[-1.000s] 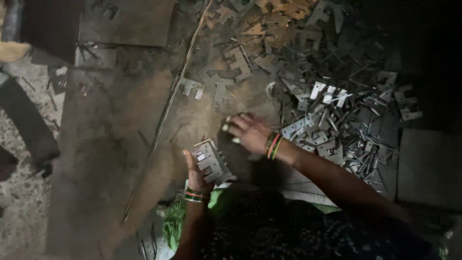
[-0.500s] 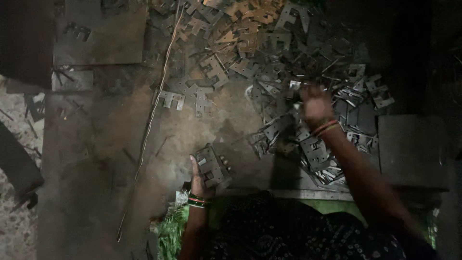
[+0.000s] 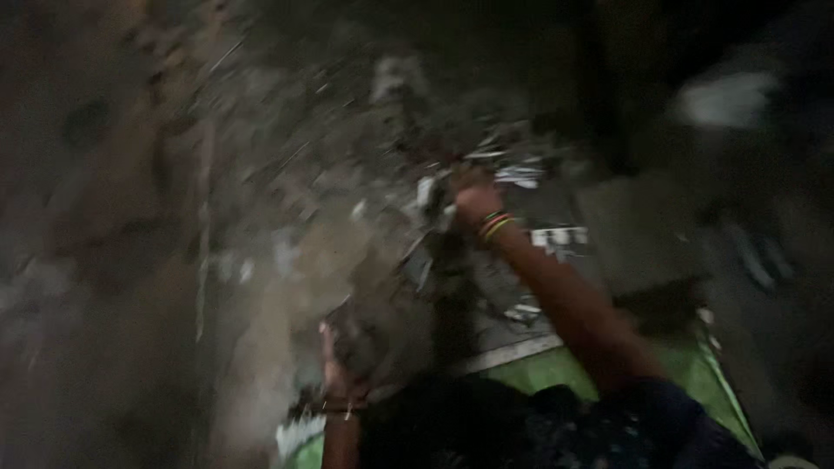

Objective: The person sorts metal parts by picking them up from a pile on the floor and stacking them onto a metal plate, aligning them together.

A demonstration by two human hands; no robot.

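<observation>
Fingers of the right hand (image 3: pixel 473 201) are curled down into a heap of flat metal stampings (image 3: pixel 486 165), but motion blur hides whether they grip a piece or only rest on the pile; I cannot tell. Bright slivers of metal show just left of the knuckles and above them. Coloured bangles (image 3: pixel 495 226) ring that wrist, and the bare forearm runs down and right from there to a dark patterned sleeve at the lower edge.

Nearer the body, the left hand (image 3: pixel 334 360) sits with its fingers pointing up along the edge of a small stack of metal pieces (image 3: pixel 360 343), touching it; whether the fingers clasp the stack or merely steady it is lost in the smear. A thin bangle (image 3: pixel 334 406) circles this wrist too. The two hands are well apart, the right one stretched farther out.

Around them lies a dusty brown floor (image 3: pixel 130 330) with more stampings scattered as pale streaks between the hands. Green cloth (image 3: pixel 556 369) spreads under the right forearm, beside a pale strip. A grey slab (image 3: pixel 643 234) lies right of the right arm.
</observation>
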